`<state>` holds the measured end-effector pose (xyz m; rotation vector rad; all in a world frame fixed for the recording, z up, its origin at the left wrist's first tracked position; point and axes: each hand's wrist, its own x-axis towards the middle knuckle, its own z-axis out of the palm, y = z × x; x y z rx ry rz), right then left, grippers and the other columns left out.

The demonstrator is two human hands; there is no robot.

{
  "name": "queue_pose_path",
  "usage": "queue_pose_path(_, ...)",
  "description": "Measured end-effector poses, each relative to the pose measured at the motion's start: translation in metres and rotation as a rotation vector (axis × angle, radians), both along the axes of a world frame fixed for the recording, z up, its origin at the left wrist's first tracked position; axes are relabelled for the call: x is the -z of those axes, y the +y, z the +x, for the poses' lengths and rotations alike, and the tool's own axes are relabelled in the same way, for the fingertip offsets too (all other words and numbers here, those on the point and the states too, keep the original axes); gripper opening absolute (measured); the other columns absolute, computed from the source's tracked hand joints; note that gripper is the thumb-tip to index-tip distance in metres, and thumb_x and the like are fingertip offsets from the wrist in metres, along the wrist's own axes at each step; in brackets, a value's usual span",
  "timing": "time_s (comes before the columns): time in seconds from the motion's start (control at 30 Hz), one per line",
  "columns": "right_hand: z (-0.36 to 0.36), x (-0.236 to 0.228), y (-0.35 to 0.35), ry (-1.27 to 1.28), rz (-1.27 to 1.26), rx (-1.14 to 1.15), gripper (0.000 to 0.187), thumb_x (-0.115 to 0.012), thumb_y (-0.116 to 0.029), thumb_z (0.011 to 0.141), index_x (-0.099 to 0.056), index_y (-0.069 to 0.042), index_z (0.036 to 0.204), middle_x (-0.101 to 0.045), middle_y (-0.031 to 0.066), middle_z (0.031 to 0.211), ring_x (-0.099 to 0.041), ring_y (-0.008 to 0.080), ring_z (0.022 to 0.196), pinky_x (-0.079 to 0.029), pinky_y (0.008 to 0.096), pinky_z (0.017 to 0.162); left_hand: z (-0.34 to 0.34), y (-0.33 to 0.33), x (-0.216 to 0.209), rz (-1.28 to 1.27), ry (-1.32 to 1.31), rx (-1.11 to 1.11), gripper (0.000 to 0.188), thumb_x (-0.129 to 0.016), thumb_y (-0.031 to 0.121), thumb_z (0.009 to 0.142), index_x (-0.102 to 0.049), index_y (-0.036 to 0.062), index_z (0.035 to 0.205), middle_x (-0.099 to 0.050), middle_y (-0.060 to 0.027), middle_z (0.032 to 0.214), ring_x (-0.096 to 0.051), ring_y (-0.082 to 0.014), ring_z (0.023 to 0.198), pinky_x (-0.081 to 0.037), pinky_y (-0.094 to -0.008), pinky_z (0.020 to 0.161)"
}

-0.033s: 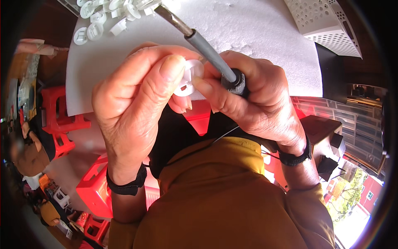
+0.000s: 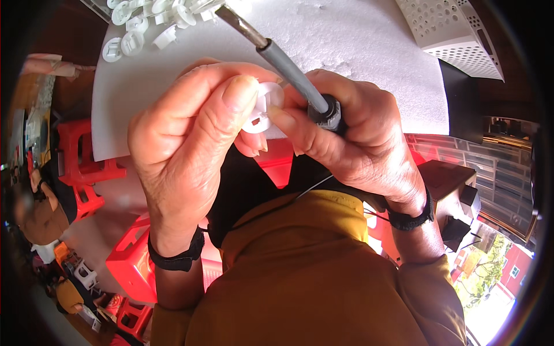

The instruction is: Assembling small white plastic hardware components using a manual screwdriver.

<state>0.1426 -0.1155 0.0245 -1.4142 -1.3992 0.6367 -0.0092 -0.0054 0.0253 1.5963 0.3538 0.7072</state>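
Observation:
A small round white plastic piece (image 2: pixel 269 98) with a raised middle and a slot near its lower edge is pinched between the thumb and fingers of my left hand (image 2: pixel 190 124). My right hand (image 2: pixel 363 127) is wrapped round the dark handle of what looks like a flat-blade screwdriver (image 2: pixel 291 72). Its grey-sleeved shaft slants up and left, and the bare metal tip points away from the white piece. The right thumb tip also touches the right edge of the piece. Most of the handle is hidden inside the right hand.
Several similar white pieces (image 2: pixel 164 20) lie heaped at the far left of the white foam sheet (image 2: pixel 369 52). A perforated white box (image 2: pixel 450 40) stands at the far right. Red stools (image 2: pixel 130 259) are at the lower left, where other people sit; clear drawers (image 2: pixel 479 167) are at the right.

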Motion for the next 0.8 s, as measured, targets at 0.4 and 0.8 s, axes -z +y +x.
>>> queue_pose_path(0.4, -0.005, -0.001, 0.004, 0.021, -0.033, -0.012, 0.011, -0.067, -0.007, 0.085, -0.061, 0.000, 0.090, -0.056, 0.0006, 0.068, -0.049, 0.0078, 0.062, -0.042, 0.0240, 0.057, -0.002, -0.001, 0.005, -0.021, -0.005, -0.041, 0.030, -0.047, 0.016, 0.099, -0.058, -0.0103, 0.108, -0.063, -0.0129, 0.087, -0.055, -0.0126, 0.061, -0.046, -0.0241, 0.053)
queue_pose_path(0.8, -0.002, 0.010, 0.010, -0.208, 0.104, 0.113, 0.011, -0.068, -0.003, 0.082, -0.059, -0.003, 0.087, -0.054, 0.0017, 0.067, -0.049, 0.0096, 0.059, -0.042, 0.0233, 0.055, -0.011, -0.008, 0.000, 0.175, 0.198, -0.095, 0.032, -0.052, 0.003, 0.091, -0.053, -0.0084, 0.121, -0.063, -0.0097, 0.104, -0.058, -0.0109, 0.089, -0.045, -0.0204, 0.077)
